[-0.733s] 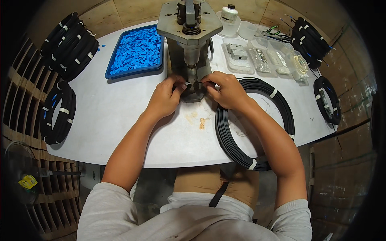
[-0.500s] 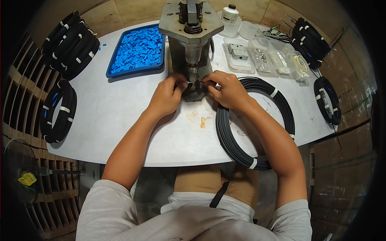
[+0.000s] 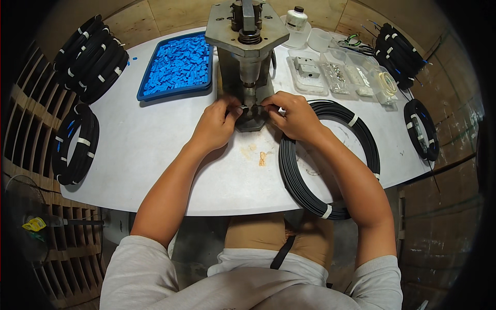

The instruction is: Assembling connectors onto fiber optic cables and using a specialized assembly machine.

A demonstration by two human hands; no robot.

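Observation:
A metal bench press (image 3: 247, 46) stands at the far middle of the table, its ram lowered close to the small die at its base. On the left side of the die, my left hand (image 3: 216, 121) is closed in a pinch; a small pale tip shows at its fingertips, too small to name. My right hand (image 3: 294, 116) pinches a thin black cable (image 3: 262, 106) at the die's right side. Under my right forearm lies a large black cable coil (image 3: 290, 173), bound with white tape. Exactly how the pieces meet inside the die is hidden.
A blue tray (image 3: 174, 95) full of small blue plastic pieces sits left of the press. Stacked black coils (image 3: 93, 59) and another coil (image 3: 75, 144) line the left edge. Clear boxes of small parts (image 3: 336, 77), a white bottle (image 3: 296, 19) and more coils (image 3: 398, 54) occupy the right.
Both hands keep their pinch at the die with hardly any movement. The whole view has shifted very slightly.

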